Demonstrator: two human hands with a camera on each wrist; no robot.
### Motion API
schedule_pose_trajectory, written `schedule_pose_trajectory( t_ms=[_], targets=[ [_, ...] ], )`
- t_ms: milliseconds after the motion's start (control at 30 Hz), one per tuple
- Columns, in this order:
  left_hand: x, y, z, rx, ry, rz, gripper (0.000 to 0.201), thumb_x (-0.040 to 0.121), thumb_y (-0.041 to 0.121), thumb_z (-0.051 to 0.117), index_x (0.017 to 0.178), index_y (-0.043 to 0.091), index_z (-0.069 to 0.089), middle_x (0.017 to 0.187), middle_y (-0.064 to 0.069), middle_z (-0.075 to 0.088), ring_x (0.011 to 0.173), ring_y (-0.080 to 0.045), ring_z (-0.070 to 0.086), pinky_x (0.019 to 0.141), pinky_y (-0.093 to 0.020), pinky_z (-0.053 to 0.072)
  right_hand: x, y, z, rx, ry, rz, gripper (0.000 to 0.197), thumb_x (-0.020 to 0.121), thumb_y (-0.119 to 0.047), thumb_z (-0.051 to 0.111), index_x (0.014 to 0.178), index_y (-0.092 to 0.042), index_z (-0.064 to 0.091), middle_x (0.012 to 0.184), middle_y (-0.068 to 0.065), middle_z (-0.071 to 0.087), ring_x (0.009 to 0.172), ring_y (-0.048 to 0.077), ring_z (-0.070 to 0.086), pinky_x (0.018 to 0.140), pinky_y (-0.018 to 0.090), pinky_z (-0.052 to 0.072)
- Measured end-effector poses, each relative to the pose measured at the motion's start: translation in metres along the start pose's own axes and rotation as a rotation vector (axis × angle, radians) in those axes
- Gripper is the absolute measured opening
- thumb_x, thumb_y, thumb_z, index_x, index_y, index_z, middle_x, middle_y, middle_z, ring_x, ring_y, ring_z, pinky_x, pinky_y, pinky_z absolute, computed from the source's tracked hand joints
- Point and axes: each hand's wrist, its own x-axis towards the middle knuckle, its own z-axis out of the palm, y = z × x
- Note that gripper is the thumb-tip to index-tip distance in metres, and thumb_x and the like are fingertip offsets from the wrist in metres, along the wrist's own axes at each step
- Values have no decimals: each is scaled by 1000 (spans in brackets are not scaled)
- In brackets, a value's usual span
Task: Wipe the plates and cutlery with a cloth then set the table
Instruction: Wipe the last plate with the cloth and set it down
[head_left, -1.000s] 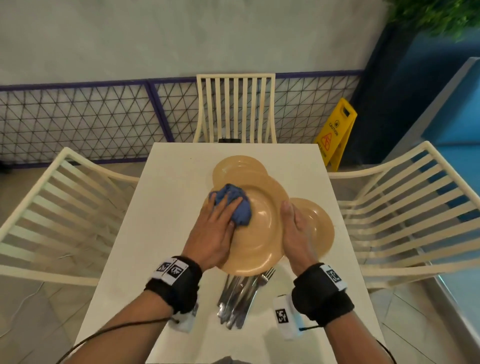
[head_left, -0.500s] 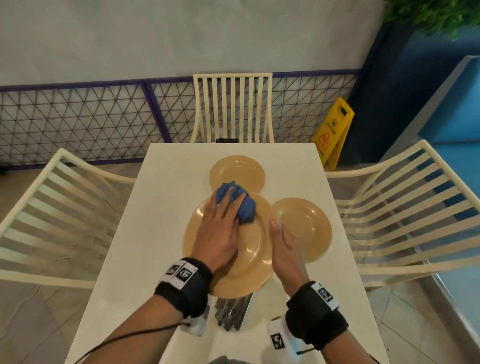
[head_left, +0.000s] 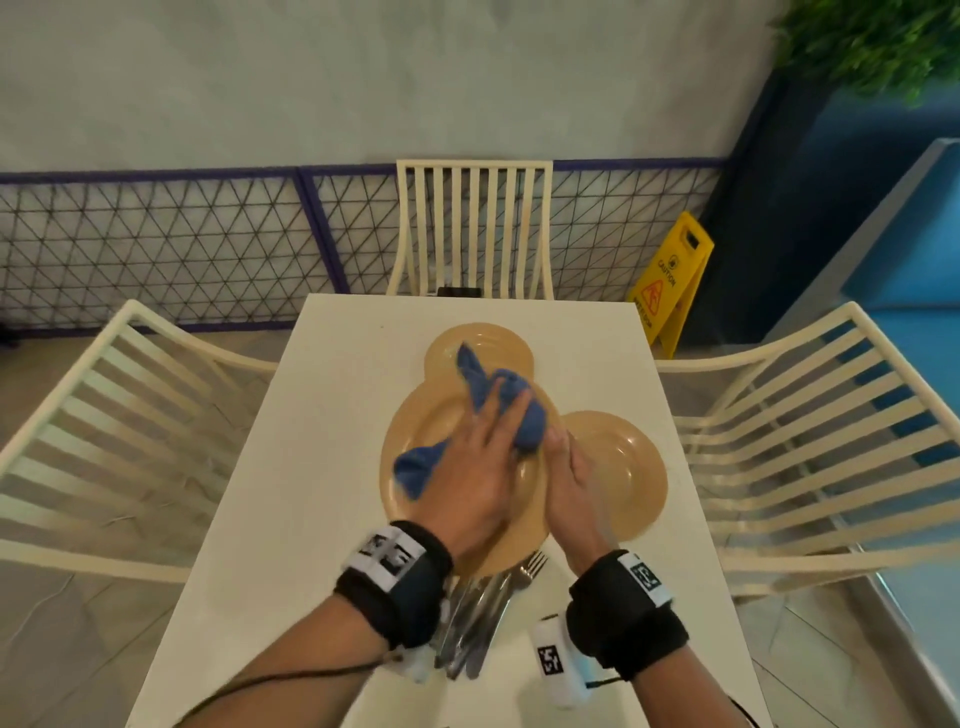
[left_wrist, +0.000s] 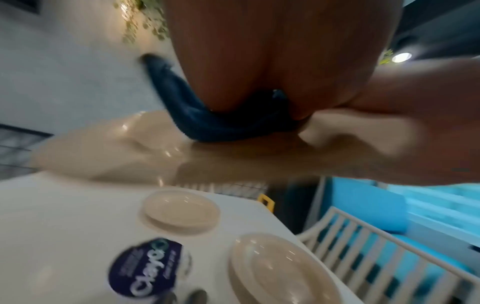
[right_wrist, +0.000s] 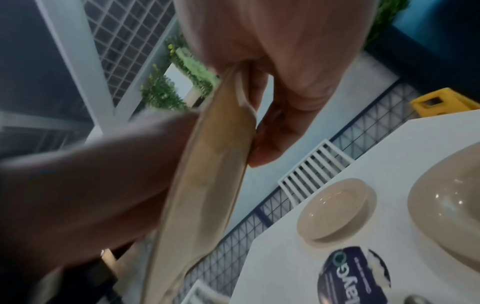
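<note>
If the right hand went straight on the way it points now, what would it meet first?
Most likely the blue cloth that the left hand presses on the held plate, just beyond the right hand; depth is unclear.

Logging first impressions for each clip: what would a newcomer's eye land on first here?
The blue cloth, pressed by the left hand onto the held plate, which the right hand grips by its right rim above the table. Next, the far plate and the right plate lying on it, and the cutlery by the near edge.
</note>
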Motion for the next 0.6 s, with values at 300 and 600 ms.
schedule_pose_trajectory(
  t_ms=[300,600],
  targets=[
    [-36,-69,3,393,-130,13,63,104,32,28,159,31,0,167,5,-5,155,-28,-3,121,-55,22,-4,12,-33,56,-21,116,38,103,-51,37,100,-30,69,100,12,72,99,34,68,94,59,52],
    [-52,-8,29,340,-174,131,62,102,38,28,159,31,4,169,4,3,156,-27,4,124,-52,8,22,14,-31,43,93,100,43,101,-55,39,109,-23,68,103,1,74,100,15,69,97,54,52]
  ],
)
